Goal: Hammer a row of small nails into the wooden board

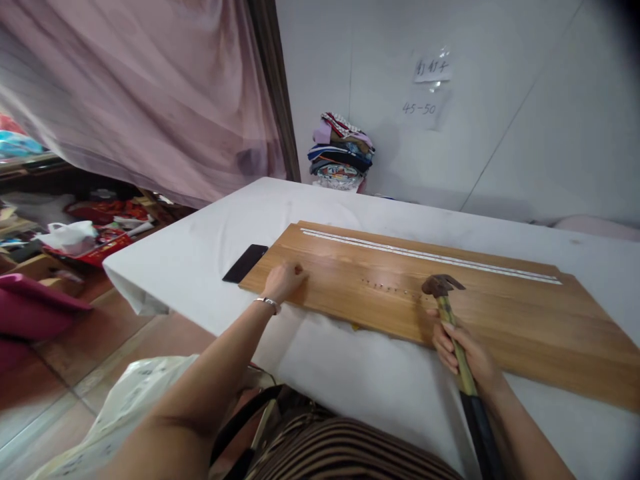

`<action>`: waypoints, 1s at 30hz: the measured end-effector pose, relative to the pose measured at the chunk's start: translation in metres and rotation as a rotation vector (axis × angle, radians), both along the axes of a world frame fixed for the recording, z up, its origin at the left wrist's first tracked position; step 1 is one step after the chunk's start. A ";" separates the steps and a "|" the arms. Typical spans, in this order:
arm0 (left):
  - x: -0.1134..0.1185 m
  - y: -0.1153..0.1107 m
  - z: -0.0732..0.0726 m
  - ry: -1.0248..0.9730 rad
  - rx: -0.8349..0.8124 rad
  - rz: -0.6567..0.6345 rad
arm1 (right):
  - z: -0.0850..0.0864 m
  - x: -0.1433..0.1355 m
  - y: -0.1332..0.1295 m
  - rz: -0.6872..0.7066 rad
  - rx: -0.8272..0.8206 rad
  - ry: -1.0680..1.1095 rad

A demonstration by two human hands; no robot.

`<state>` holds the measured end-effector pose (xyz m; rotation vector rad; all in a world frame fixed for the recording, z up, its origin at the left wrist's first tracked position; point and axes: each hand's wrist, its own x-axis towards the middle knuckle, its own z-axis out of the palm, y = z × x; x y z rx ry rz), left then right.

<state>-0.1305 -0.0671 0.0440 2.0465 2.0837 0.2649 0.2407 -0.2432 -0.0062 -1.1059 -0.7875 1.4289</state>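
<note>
My right hand point(463, 350) is wrapped round the upper handle of a claw hammer point(443, 288), whose rusty head is raised over the wooden board point(505, 327). A black grip covers the handle's lower end. My left hand point(285, 280), with a bracelet at the wrist, rests near the board's left end. Its fingers are curled together, and whatever they hold, if anything, is too small to make out. Between the hands, a row of several small nails point(387, 287) shows on the board. Two pale strips point(430, 255) run lengthwise along its far side.
A black phone-like slab point(246, 263) lies by the board's left end on the white-covered table point(190, 267). Folded clothes point(343, 153) are stacked at the back against the wall. A pink curtain point(200, 87) hangs at the left, above a red box point(107, 247) on the floor.
</note>
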 end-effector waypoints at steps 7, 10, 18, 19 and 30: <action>0.006 0.005 0.004 0.179 -0.065 -0.170 | 0.010 -0.003 0.004 -0.007 0.027 0.035; 0.009 0.012 0.005 0.239 -0.078 -0.261 | 0.012 -0.002 0.005 -0.037 0.038 0.052; 0.000 0.034 0.012 0.304 -0.171 -0.502 | 0.015 -0.002 0.007 -0.046 0.050 0.073; -0.001 0.036 0.014 0.308 -0.184 -0.524 | 0.015 -0.003 0.007 -0.044 0.047 0.075; -0.003 0.029 0.013 0.306 -0.171 -0.559 | 0.018 -0.004 0.007 -0.046 0.048 0.063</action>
